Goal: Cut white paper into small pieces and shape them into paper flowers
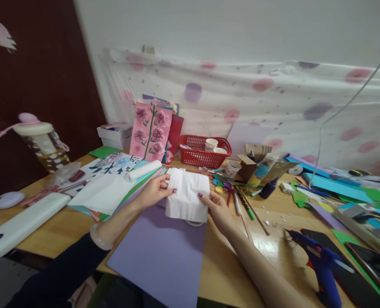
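Tissue point(188, 194) spread, pinched at 2 edges: left by left hand point(153, 189), right by right hand point(219, 210). Located over far end of purple card point(164, 256), which overhangs table's point(282, 209) front edge. Basket point(199, 160) near back edge.

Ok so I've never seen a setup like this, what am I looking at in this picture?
No machine here, just a person's two bare hands. The single picture comes from a camera worn on their head, looking forward and down. The left hand and right hand hold a crinkled white sheet, probably tissue, by its sides. Below lies purple paper on a wooden table. Farther back is a red basket holding paper cups; toward the right lies a blue glue gun.
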Demonstrator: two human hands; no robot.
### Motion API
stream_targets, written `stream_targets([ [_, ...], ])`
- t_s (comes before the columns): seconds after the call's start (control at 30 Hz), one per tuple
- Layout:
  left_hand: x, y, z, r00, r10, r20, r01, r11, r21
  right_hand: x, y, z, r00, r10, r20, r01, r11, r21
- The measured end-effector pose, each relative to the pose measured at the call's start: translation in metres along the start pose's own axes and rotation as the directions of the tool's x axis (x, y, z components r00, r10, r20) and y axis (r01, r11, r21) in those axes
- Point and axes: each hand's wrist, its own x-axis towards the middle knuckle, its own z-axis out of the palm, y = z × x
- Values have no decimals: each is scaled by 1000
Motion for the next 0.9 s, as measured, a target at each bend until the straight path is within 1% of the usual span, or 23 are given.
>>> stream_targets([
  [0.07,1,0,-2,999,-14,32,16,999,-43,1,-1,-1,1000,13,-12,-12,999,38],
  [0.17,2,0,-7,999,-45,23,47,993,-107,1,-3,-1,1000,-7,-4,8,998,68],
  [0.33,1,2,-11,989,-146,30,149,966,-210,2,-3,-5,999,-37,32,36,999,23],
  [0.47,0,4,-12,984,-165,64,177,938,-298,1,-4,-8,996,-40,84,44,998,-38],
  [0.57,1,2,-13,975,-215,63,224,918,-328,0,-7,-7,992,-47,115,61,992,-115],
  [0.63,1,0,-14,970,-237,52,240,904,-353,-2,-10,-6,991,-64,118,87,977,-195],
  [0.73,3,-5,-14,978,-204,55,208,887,-412,-4,-13,-4,990,-81,118,113,949,-295],
  [0.8,4,-7,-13,980,-193,46,192,869,-456,-4,-13,-2,989,-89,118,123,938,-324],
  [0.9,6,-11,-10,970,-245,0,216,855,-471,-3,-12,-2,989,-106,98,135,926,-353],
])
